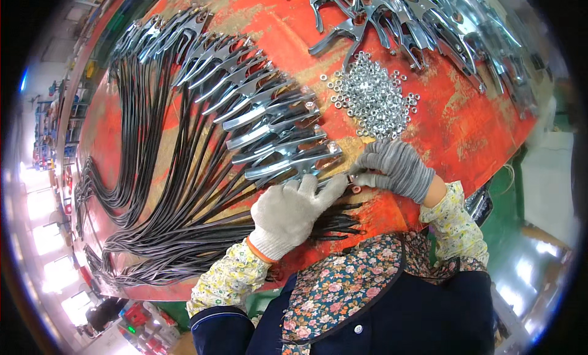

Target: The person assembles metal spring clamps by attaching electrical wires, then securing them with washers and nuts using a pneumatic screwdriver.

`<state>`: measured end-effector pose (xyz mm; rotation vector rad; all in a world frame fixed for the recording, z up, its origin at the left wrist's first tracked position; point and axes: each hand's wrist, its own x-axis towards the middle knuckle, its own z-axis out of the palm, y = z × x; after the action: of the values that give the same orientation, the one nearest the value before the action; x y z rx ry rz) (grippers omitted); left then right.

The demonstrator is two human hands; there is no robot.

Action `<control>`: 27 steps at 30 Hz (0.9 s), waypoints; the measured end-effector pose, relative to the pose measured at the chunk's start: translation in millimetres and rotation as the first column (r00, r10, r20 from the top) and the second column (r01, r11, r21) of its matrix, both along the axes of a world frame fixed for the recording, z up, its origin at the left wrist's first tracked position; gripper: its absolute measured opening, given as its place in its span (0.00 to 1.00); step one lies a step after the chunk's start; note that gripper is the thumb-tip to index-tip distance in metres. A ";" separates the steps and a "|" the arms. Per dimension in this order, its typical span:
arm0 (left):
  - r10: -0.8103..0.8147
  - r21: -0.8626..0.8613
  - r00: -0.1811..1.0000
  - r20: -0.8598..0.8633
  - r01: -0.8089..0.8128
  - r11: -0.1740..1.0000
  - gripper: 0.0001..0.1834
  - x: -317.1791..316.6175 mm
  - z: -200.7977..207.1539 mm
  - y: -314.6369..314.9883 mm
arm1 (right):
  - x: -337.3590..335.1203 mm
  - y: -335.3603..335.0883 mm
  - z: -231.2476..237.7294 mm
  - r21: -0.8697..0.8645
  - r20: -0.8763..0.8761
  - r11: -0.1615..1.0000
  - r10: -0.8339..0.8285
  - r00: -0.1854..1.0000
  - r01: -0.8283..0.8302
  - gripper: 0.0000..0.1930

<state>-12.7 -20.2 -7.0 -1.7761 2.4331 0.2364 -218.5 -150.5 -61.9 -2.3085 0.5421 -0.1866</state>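
Note:
My left hand [283, 215], in a whitish knit glove with an orange cuff, is closed at the table's near side. Its fingers grip a metal spring clamp [326, 178], mostly covered by the glove. My right hand [398, 167], in a grey knit glove, pinches at the clamp's end beside the left fingertips. A small copper-coloured piece [356, 189] shows there; whatever else the right fingers hold is hidden. Just beyond my hands lies a row of silver clamps [269, 140] with black cables [184, 162]. Loose hex nuts [373, 91] form a heap beyond my right hand.
A large pile of silver clamps [416, 24] covers the far right of the worn red table [471, 125]. Cable ends [343, 221] lie near my left wrist. More cabled clamps [165, 33] rest at the far left. Stocked shelves [61, 119] stand beyond the table's left edge.

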 end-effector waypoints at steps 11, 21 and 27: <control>-0.010 -0.022 1.000 0.012 0.011 1.000 0.26 0.1 -1.4 -1.8 | -36.5 26.9 -0.2 0.264 0.044 0.963 -0.074 0.996 0.060 0.33; -0.026 -0.112 0.998 0.056 0.033 0.993 0.26 -2.5 0.3 -0.7 | -36.7 39.9 8.5 0.419 0.096 0.897 -0.196 0.976 0.139 0.15; 0.024 -0.292 0.987 0.162 0.025 0.956 0.17 -10.6 4.2 -4.7 | -72.9 24.0 14.0 0.524 0.119 0.843 -0.208 0.971 0.117 0.15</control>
<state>-23.3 -25.0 -2.7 -1.8199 2.4510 -0.2761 -291.4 -126.5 -47.9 -1.7050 0.6150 -0.2822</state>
